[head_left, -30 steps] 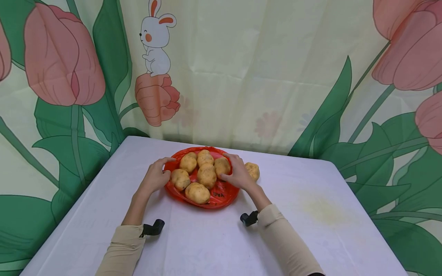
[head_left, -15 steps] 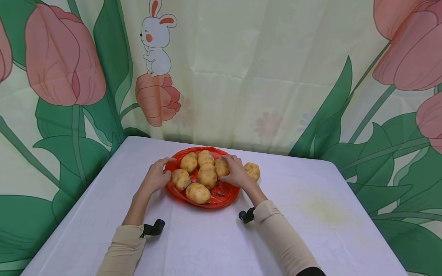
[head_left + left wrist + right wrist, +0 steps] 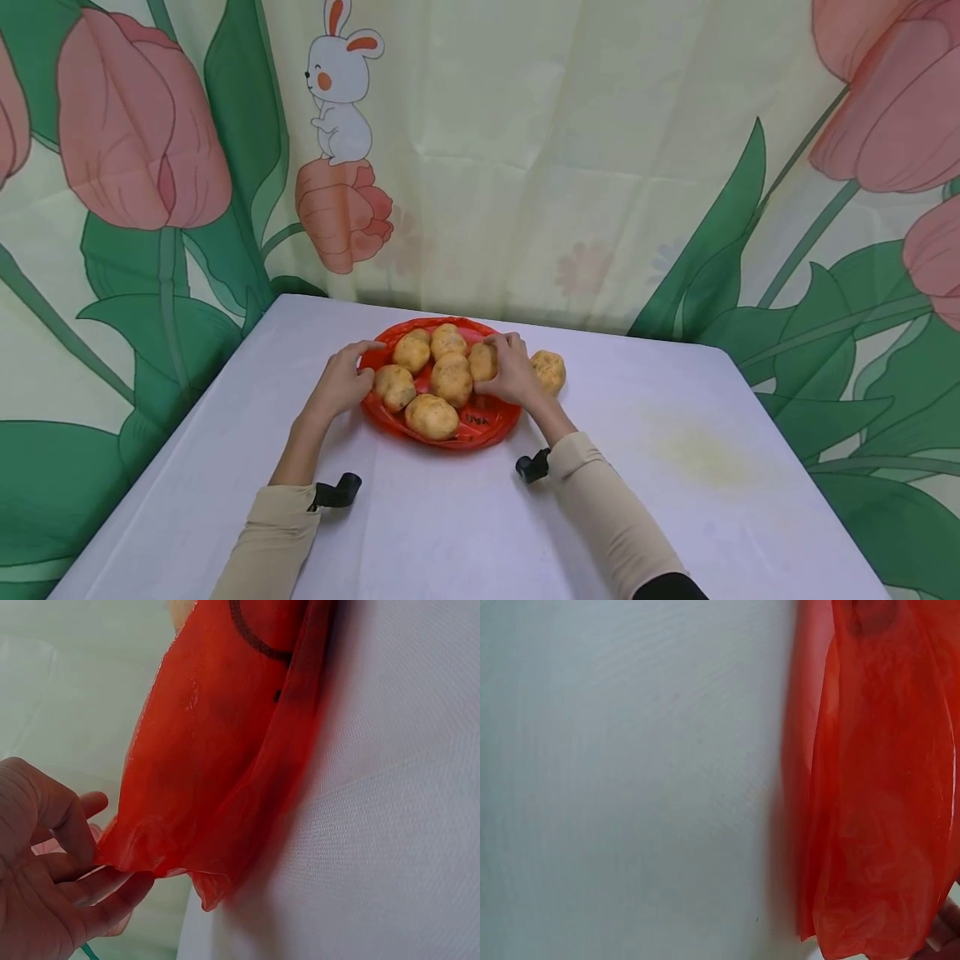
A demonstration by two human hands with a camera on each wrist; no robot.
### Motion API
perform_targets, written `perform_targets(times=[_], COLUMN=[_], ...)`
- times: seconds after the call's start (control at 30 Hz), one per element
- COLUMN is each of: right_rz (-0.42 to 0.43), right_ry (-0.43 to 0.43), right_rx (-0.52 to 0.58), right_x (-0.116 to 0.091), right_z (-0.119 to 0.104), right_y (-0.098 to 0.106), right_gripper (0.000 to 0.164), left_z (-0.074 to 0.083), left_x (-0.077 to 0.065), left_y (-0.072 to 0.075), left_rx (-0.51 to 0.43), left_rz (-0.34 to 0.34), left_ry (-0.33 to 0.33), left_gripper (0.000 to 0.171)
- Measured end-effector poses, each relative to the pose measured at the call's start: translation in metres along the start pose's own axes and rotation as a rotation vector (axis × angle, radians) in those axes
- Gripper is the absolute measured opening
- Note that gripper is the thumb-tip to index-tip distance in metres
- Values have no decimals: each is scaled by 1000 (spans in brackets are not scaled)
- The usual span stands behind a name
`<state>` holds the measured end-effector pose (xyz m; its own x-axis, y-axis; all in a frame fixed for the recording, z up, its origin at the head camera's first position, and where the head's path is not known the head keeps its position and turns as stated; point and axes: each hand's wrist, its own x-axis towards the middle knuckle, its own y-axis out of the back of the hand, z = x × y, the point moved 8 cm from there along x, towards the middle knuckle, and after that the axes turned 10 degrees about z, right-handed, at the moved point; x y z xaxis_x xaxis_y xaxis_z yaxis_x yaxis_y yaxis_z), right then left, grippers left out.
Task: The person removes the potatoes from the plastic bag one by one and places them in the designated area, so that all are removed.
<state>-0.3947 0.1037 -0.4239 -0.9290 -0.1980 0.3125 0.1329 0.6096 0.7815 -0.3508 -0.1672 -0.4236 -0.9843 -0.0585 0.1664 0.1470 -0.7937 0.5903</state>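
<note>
A red plastic bag (image 3: 491,421) lies spread wide open on the table, with several potatoes (image 3: 452,380) inside. My left hand (image 3: 341,385) is at its left side; in the left wrist view, the thumb and fingers pinch the bag's thin edge. On the right, my right hand (image 3: 513,375) reaches over the rim and grips the rightmost potato (image 3: 483,362), thumb in front and fingers behind. The right wrist view shows mostly the bag's red side (image 3: 885,787), with only bits of fingers (image 3: 945,930) in its lower right corner.
One loose potato (image 3: 548,372) lies on the white tablecloth (image 3: 450,525), outside the bag and close behind my right hand. A curtain (image 3: 600,167) printed with tulips and a rabbit hangs behind the table's far edge.
My right hand has shifted slightly left and closed in over the rightmost potato, covering more of it. My left hand has stayed at the bag's left edge.
</note>
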Motion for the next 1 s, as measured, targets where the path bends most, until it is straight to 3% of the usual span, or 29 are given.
perform_targets(times=[0.17, 0.37, 0.67, 1.0], right_rz=[12, 110, 149, 211], right_ry=[-42, -73, -129, -71], right_rx=[30, 99, 237, 336], right_x=[-4, -8, -36, -56], right_z=[4, 6, 11, 6], right_y=[2, 15, 25, 42], right_gripper=[78, 78, 80, 79], left_z=[-2, 2, -4, 0], left_x=[0, 7, 4, 5], left_y=[-2, 0, -2, 0], left_rx=[8, -1, 6, 11], left_rz=[-10, 0, -27, -22], left_ry=[11, -6, 24, 20], left_gripper=[52, 52, 53, 53])
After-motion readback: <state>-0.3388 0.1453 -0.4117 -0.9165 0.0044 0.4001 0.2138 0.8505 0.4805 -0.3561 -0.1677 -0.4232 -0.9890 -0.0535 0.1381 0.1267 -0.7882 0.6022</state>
